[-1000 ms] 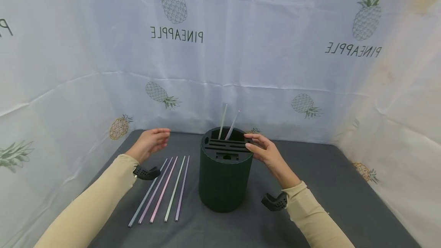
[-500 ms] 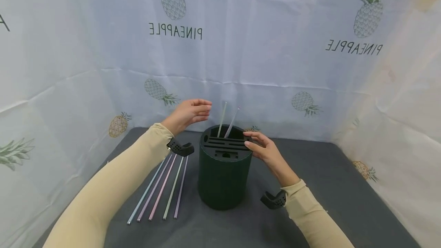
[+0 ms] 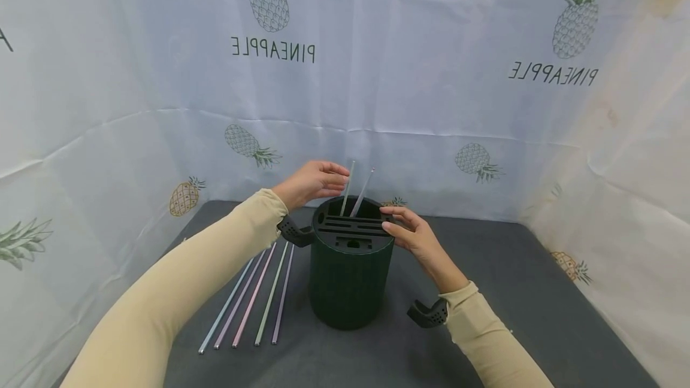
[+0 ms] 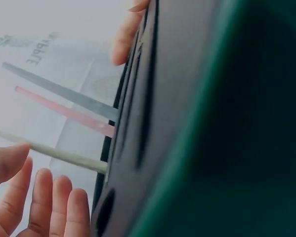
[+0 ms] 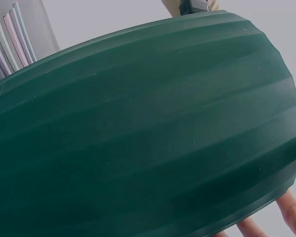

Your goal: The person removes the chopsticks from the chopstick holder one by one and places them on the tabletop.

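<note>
Five straws (image 3: pixel 253 298) lie side by side on grey cloth (image 3: pixel 512 292), lower left of frame. Dark green slotted holder (image 3: pixel 350 280) stands at centre. Right hand (image 3: pixel 415 235) rests straight-fingered on its rim; left hand (image 3: pixel 315 181), fingers spread, reaches the pale green upright straw (image 3: pixel 347 187).

Soft, even, bright light; faint shadows lie under the green holder (image 3: pixel 350 280). Head view sharp, bowed toward 3 and 9 o'clock. Both wrist views are blurred close-ups, dim at 4 o'clock.
</note>
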